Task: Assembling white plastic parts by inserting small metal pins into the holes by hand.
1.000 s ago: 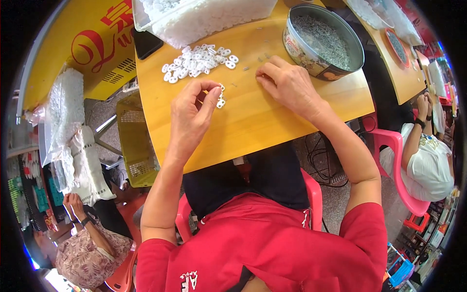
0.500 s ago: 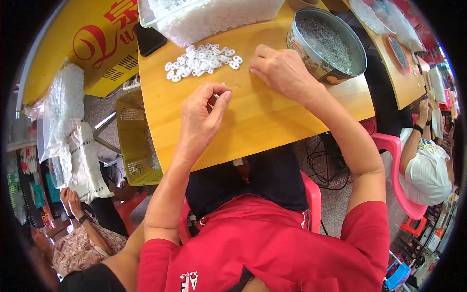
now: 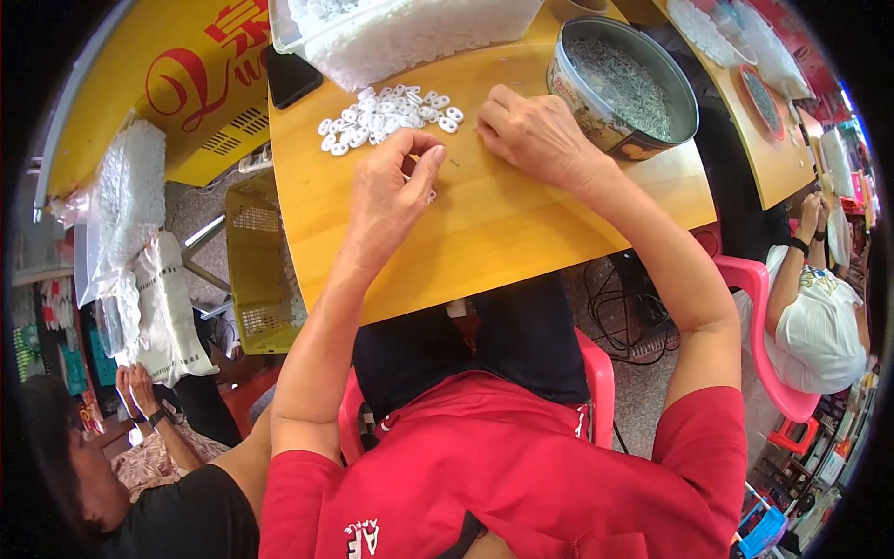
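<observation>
My left hand [image 3: 393, 191] is closed above the yellow wooden table, thumb against the curled fingers. Part of a small white plastic piece [image 3: 431, 196] shows beneath its thumb. My right hand [image 3: 531, 129] rests to the right with fingers bent inward and pressed together; whatever they pinch is hidden. Beyond my left hand lies a loose pile of white two-hole plastic pieces [image 3: 384, 115]. One tiny metal screw [image 3: 454, 163] lies between my hands. Beside my right wrist stands a round tin [image 3: 603, 116], holding many small metal screws [image 3: 619, 88].
A clear plastic box [image 3: 410, 54] full of white pieces stands at the back, with a black phone [image 3: 294, 78] by its left corner. Left of the table is a yellow-green crate [image 3: 256, 270]. People sit on both sides; a pink chair [image 3: 765, 317] stands right.
My left hand has shifted slightly up, and a white piece now shows below its thumb. My right fingertips have curled further under. At lower left, a person's head has come into view.
</observation>
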Available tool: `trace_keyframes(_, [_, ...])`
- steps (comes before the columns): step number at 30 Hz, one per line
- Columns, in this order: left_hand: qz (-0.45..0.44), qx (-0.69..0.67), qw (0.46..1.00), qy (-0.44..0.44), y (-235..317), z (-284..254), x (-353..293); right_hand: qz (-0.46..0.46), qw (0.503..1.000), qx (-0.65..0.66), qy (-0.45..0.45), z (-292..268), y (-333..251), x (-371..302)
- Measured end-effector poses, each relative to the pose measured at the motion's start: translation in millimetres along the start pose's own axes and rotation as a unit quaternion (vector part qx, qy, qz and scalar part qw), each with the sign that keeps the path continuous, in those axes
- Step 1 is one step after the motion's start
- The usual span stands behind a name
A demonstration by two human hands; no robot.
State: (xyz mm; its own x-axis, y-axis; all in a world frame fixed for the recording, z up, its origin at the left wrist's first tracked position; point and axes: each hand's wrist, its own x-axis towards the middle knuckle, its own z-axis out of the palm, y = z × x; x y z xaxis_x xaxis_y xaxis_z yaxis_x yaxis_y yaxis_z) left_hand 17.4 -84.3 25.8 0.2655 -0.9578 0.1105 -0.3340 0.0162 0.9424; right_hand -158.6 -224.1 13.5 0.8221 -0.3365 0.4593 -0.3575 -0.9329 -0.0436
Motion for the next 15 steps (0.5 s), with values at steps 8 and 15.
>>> trace_keyframes(8, [0.018, 0.010, 1.000, 0.014, -2, -3, 2, 0.044, 0.997, 0.061, 0.002, -14, 9, -2])
trace_keyframes(15, [0.003, 0.012, 1.000, 0.002, -4, -3, 1, 0.024, 0.998, 0.042, -0.034, -11, 4, 4])
